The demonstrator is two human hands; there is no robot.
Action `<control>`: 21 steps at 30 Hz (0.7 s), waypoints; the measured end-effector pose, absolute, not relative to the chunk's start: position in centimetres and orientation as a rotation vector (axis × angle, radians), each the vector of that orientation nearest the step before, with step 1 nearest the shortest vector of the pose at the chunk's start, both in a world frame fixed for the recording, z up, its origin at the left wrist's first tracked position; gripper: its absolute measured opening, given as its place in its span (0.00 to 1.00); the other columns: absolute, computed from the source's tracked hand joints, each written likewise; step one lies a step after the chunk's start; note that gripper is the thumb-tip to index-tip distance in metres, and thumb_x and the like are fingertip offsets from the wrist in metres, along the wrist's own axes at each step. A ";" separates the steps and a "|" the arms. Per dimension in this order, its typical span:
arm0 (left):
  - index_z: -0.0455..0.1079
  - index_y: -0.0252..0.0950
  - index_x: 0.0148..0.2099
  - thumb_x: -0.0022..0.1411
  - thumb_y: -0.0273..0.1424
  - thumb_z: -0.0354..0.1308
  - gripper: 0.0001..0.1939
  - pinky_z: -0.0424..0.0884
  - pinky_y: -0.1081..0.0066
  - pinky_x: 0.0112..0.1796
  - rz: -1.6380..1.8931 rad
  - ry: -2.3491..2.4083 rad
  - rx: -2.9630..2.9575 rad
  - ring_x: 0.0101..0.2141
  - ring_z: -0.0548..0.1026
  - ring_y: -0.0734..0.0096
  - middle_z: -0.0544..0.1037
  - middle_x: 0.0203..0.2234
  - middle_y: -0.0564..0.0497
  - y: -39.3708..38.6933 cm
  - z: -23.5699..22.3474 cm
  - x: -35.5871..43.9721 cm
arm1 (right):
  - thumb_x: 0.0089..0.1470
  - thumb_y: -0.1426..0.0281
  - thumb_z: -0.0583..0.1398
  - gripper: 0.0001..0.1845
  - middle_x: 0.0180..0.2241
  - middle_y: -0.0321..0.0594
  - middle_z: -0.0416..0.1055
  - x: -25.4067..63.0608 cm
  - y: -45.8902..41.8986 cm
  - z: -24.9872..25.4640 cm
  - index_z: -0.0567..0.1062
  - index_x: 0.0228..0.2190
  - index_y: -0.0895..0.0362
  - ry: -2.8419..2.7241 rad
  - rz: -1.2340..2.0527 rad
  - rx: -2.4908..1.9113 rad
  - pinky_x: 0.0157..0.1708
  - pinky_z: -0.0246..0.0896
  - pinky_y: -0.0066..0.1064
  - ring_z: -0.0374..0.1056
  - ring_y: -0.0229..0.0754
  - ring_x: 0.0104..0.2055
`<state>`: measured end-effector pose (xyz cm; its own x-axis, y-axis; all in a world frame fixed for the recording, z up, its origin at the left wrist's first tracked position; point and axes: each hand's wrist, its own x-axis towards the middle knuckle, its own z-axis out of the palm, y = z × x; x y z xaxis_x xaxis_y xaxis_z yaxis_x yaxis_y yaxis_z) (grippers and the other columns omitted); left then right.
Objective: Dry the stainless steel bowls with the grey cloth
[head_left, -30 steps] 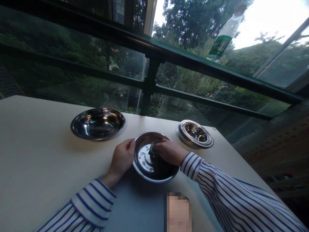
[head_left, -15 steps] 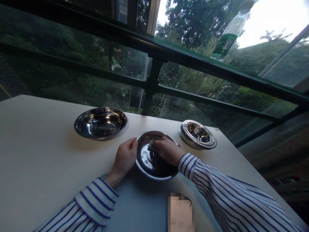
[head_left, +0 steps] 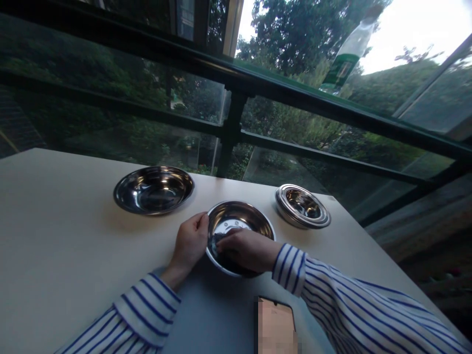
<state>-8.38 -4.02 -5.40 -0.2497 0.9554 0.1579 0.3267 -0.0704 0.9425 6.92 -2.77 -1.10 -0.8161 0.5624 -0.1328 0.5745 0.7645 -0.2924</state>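
Note:
A shiny steel bowl (head_left: 263, 216) stands in the middle of the table. My left hand (head_left: 191, 238) is closed on its left rim, thumb at the top edge. Inside the bowl, my right hand (head_left: 245, 248) reaches down with its fingers pinched together. They press a small greenish, cloth-like wad (head_left: 218, 243) against the bowl's left inner side; most of it is hidden under the fingers. Water drops (head_left: 231, 224) show on the bowl's inner surface, above the right hand.
A wider steel bowl (head_left: 153, 191) sits at the back left of the white table (head_left: 73, 236). Stacked steel bowls (head_left: 302, 206) stand at the back right. A phone (head_left: 276, 324) lies near me. On the green window rail stands a plastic bottle (head_left: 346, 59).
My right hand has moved with the wad from the bowl's far inner side toward me and to the left. The left hand keeps its hold on the rim.

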 end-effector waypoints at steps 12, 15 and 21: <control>0.74 0.33 0.34 0.57 0.33 0.46 0.16 0.66 0.74 0.31 1.369 1.659 1.413 0.30 0.74 0.67 0.77 0.25 0.50 -3.8 -5.0 -8.5 | 0.57 0.73 0.53 0.10 0.38 0.45 0.72 6.3 1.0 -2.5 0.73 0.38 0.61 2.832 -0.253 1.404 0.43 0.58 0.37 0.67 0.43 0.41; 0.73 0.33 0.31 0.56 0.33 0.47 0.14 0.64 0.74 0.30 1.390 1.714 1.392 0.28 0.72 0.67 0.76 0.22 0.51 -3.8 -5.1 -8.7 | 0.56 0.76 0.51 0.14 0.39 0.47 0.72 4.6 -0.1 -2.3 0.74 0.39 0.59 2.894 -0.322 1.277 0.43 0.56 0.32 0.67 0.43 0.42; 0.71 0.33 0.28 0.57 0.35 0.47 0.15 0.64 0.74 0.27 1.408 1.753 1.350 0.25 0.71 0.68 0.74 0.20 0.52 -3.9 -5.5 -9.1 | 0.52 0.78 0.54 0.14 0.35 0.39 0.74 6.9 -1.2 -0.6 0.76 0.37 0.56 2.885 -0.567 0.784 0.38 0.57 0.25 0.67 0.37 0.37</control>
<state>-9.09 -3.88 -5.49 -0.3731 0.9092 0.1847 0.3767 -0.0335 0.9257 6.91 -1.25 -0.58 -0.8625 0.4693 -0.1891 0.5060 0.7982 -0.3270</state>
